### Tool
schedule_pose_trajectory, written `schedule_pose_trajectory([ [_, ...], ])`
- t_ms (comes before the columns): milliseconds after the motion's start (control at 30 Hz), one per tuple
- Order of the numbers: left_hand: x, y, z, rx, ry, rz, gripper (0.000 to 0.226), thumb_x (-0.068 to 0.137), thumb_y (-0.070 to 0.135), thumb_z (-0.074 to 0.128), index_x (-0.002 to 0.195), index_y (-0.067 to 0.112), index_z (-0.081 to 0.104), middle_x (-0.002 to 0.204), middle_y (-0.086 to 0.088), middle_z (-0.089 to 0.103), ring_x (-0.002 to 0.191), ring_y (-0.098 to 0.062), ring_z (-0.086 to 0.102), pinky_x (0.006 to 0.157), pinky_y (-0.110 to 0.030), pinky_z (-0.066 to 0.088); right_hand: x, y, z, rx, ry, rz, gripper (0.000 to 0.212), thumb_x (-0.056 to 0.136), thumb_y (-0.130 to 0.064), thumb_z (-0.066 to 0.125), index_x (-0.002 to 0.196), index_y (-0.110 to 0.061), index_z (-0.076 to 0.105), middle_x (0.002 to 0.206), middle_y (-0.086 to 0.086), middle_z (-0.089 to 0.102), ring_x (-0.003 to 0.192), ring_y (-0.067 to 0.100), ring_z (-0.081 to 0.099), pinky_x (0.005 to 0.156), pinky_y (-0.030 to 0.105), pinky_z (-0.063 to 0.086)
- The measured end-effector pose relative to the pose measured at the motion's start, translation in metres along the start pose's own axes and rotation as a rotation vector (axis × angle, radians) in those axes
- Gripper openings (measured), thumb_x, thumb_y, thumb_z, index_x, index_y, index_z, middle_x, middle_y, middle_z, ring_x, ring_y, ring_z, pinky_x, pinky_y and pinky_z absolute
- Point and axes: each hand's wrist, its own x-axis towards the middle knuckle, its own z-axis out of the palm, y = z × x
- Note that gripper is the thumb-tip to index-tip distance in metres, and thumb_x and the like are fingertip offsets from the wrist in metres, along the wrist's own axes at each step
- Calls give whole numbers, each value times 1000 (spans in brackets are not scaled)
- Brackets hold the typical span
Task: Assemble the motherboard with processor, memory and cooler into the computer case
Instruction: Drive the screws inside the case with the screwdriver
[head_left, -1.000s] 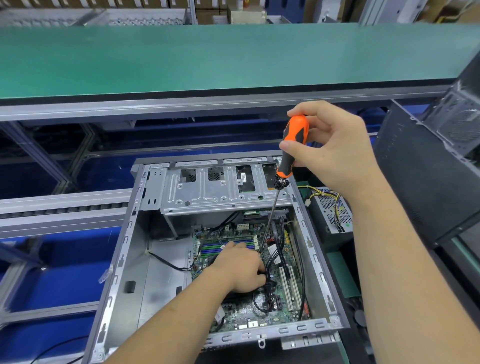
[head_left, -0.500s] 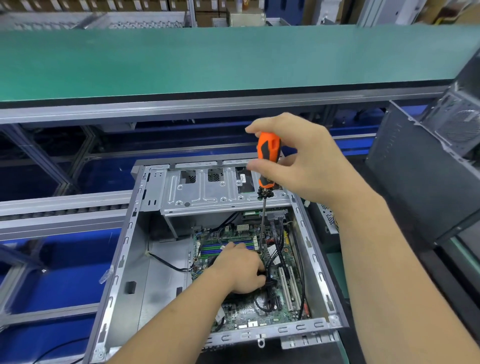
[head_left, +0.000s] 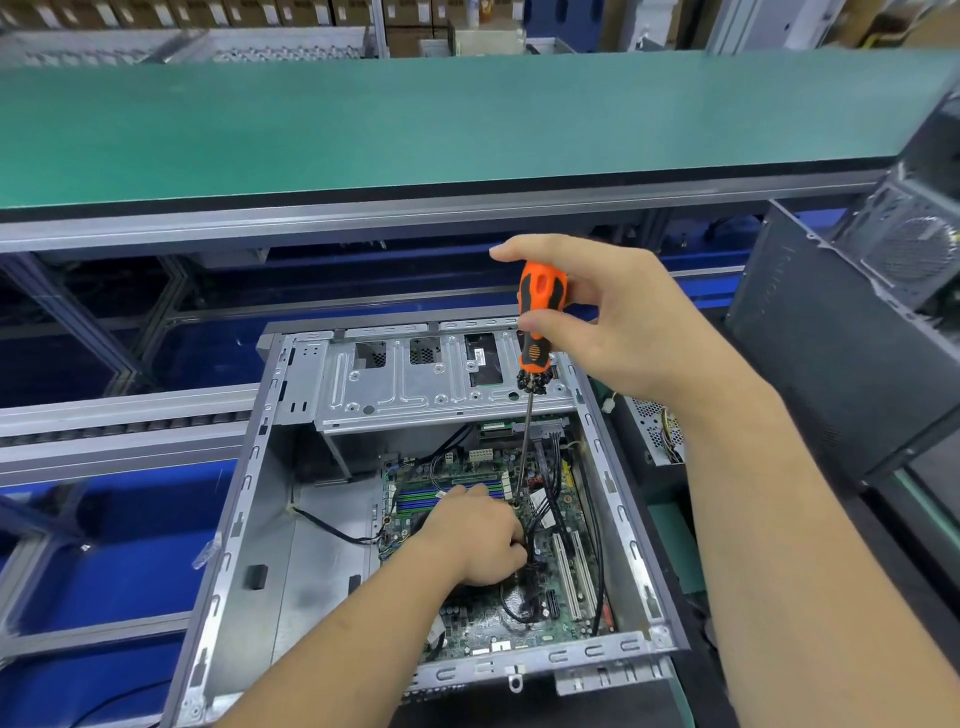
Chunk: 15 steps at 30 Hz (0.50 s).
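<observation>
The fingers and thumb of the right hand (head_left: 623, 322) are curled round the top of an orange and black plastic screwdriver (head_left: 537, 322), pinching its fat handle. The screwdriver stands almost straight up. Its thin metal shaft goes down into the open grey metal computer case (head_left: 244, 499), and the tip sits on the green motherboard (head_left: 483, 629), just beside the fingers of the other hand.

The left hand (head_left: 480, 540) is low inside the case, resting on the motherboard. Its fingers are bent down among a bunch of black wires (head_left: 540, 519). The back of the hand hides the fingertips, so I cannot tell if they pinch a wire or only press on something.

The motherboard lies flat on the floor of the case, on the right side. Blue and grey memory slots (head_left: 441, 496) show just past the left hand. Two long white card slots (head_left: 571, 571) lie to the right of it. A shiny silver drive tray (head_left: 415, 389) covers the far end of the case.

The case lies on its side. Behind it runs a long green table top (head_left: 415, 119). A dark grey computer case (head_left: 831, 353) stands at the right.
</observation>
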Motion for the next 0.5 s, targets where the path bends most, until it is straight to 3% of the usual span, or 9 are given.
schedule_pose_trajectory([
  [133,1,1,1,-2,9,-5,34,96,36,41,95,17,70,99,-6,65,111,-29,42,107,-48,30,0,-3,0,6,-10,10,50,90,-11,74,135,-28,62,90,-32,57,89,11,61,97,39,54],
  [333,3,-1,4,-10,18,0,33,96,38,43,91,18,69,93,-6,64,93,-23,34,111,-50,26,2,-6,3,-62,51,31,50,85,-31,80,132,-27,63,98,0,65,88,19,62,84,38,54],
  [433,2,-2,3,3,22,8,33,96,38,43,91,18,69,92,-5,64,94,-24,36,112,-51,26,1,-6,3,48,51,36,44,95,-18,66,138,-22,60,114,1,68,105,16,66,93,35,55],
  [500,2,-2,3,5,33,12,33,96,39,43,91,18,69,90,-5,62,96,-24,38,112,-50,25,2,-4,5,12,104,22,38,93,-17,70,131,-20,65,108,1,70,100,17,66,94,39,55],
])
